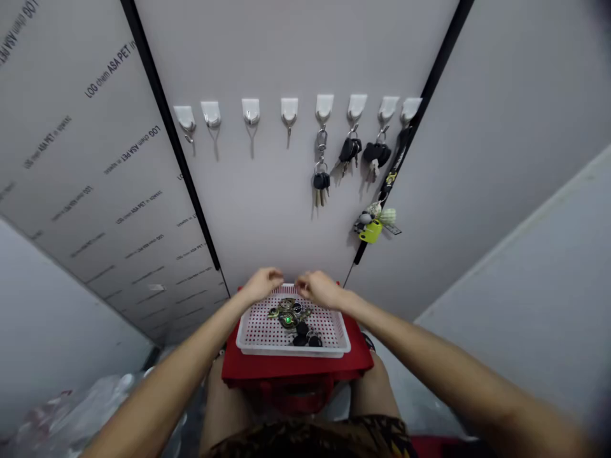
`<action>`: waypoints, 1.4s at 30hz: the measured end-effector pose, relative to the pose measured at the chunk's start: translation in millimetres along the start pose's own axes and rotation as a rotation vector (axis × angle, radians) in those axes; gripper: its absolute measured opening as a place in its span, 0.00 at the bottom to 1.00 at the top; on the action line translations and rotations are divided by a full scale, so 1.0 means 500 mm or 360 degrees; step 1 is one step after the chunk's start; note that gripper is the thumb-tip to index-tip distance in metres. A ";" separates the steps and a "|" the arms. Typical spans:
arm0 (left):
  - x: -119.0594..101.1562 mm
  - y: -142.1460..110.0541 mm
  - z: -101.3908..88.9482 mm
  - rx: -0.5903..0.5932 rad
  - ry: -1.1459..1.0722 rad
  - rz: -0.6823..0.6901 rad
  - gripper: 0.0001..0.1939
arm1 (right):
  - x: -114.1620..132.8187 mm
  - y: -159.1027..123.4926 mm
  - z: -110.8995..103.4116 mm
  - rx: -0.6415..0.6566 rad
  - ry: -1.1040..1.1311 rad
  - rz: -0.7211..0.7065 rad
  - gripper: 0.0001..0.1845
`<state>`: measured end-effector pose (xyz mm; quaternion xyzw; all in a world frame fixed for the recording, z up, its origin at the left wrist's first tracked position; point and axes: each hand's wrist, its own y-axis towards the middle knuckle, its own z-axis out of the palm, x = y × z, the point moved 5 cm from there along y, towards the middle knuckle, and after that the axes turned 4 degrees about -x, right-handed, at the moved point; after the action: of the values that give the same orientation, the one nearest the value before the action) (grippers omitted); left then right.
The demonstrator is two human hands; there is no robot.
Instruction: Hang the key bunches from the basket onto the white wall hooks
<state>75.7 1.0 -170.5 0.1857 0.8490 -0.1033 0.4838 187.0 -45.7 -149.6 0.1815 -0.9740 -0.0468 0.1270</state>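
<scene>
My left hand [264, 284] hovers over the far left part of a white perforated plastic basket [251, 350], its fingers curled towards the middle. Opposite it, my right hand [322, 290] is above the far right part, with fingers bent inwards. A small gap separates the hands. Whatever the fingertips hold, if anything, is too small and blurred to make out. Inside the basket lie bronze-coloured trinkets [287, 318], one with a green centre, and black-headed keys [301, 337] nearer to me. Under the basket is a red bag [243, 370] across my lap.
White adhesive hooks [289, 112] run along the wall ahead. From the right-hand ones hang key bunches [321, 181] and a black lanyard [394, 168] with a yellow-green tag [371, 231]. Clear plastic bags [90, 413] lie at lower left. Panels stand close on both sides.
</scene>
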 end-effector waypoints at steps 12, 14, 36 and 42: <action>0.069 -0.052 0.056 0.0185 0.0835 0.0071 0.17 | 0.000 0.001 0.103 0.0085 -0.0009 -0.0025 0.14; 0.073 -0.051 0.059 0.0225 0.0677 -0.0012 0.20 | -0.008 0.003 0.090 0.0006 0.0170 0.0071 0.12; 0.050 -0.058 0.087 0.0111 0.0670 0.0206 0.05 | -0.036 -0.029 0.110 0.0191 0.0625 0.0294 0.08; -0.012 -0.039 0.003 -0.0057 -0.0314 0.0087 0.04 | 0.009 0.002 0.009 -0.0075 0.1001 0.0162 0.10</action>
<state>71.3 -18.4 -166.2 0.1890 0.7936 -0.0925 0.5709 181.6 -45.9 -152.5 0.1352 -0.8934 -0.0045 0.4284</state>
